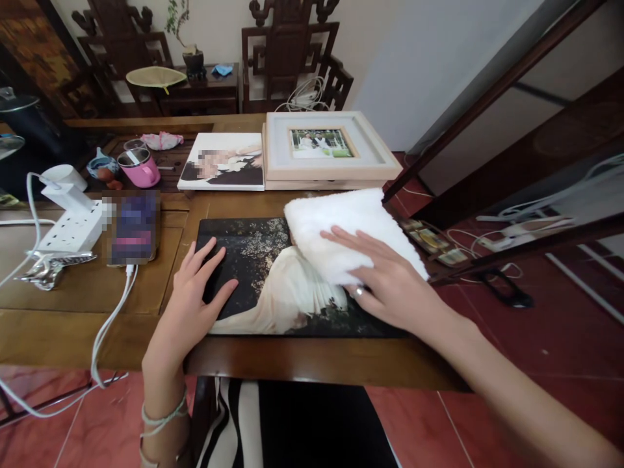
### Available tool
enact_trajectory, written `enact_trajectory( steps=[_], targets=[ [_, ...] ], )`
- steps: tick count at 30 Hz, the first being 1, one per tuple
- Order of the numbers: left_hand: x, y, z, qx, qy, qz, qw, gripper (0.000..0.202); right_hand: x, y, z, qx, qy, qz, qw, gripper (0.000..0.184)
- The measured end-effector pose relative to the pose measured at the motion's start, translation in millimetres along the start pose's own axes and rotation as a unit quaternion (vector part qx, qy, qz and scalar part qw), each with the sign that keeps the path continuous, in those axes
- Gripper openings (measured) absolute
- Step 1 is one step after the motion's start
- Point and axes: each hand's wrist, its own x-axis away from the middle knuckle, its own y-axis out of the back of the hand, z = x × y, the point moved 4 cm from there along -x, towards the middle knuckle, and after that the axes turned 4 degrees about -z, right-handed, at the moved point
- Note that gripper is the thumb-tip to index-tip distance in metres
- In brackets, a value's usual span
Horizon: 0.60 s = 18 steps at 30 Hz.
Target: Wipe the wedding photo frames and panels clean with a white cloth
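Note:
A large dark photo panel (pixel 253 260) lies flat on the wooden table (pixel 146 312) near its front edge. My left hand (pixel 192 296) rests open on the panel's left side, fingers spread flat. My right hand (pixel 385 279) presses flat, fingers stretched out, on a folded white towel (pixel 336 227) that covers the panel's upper right part. A ring shows on one finger of the right hand.
Behind the panel lie a second photo print (pixel 221 162) and stacked framed pictures (pixel 324 146). At the left are a white power strip (pixel 73 224) with cables, a phone (pixel 132 227), a pink cup (pixel 139 167). Carved chairs stand beyond; a dark wooden frame (pixel 487 188) leans on the right.

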Motion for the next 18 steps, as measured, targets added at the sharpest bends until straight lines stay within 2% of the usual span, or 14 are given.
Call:
enact_trajectory(
  steps=[3,5,8,11,13,15,18],
  targets=[
    [1,-0.4,1,-0.001,0.002,0.001,1.0,0.049,-13,-6,-24,0.027,-0.02,-0.012,0.999,0.024],
    [1,0.1,1,0.001,0.006,-0.003,1.0,0.049,-15,-7,-22,0.037,-0.015,-0.013,0.999,0.026],
    [1,0.6,0,0.009,0.009,-0.003,1.0,0.049,-4,-3,9,0.035,0.012,-0.007,0.999,0.021],
    [1,0.5,0,0.009,0.014,0.004,1.0,0.049,14,7,56,0.013,0.043,-0.02,0.999,0.029],
    [1,0.6,0,0.008,0.019,0.005,1.0,0.05,24,12,78,-0.004,0.05,-0.024,0.998,0.032],
    [0,0.7,0,0.007,0.022,0.006,1.0,0.055,27,14,85,-0.017,0.056,-0.028,0.998,0.032],
    [0,0.8,0,0.008,0.025,0.008,1.0,0.061,19,12,61,-0.019,0.043,-0.029,0.998,0.028]
  ],
)
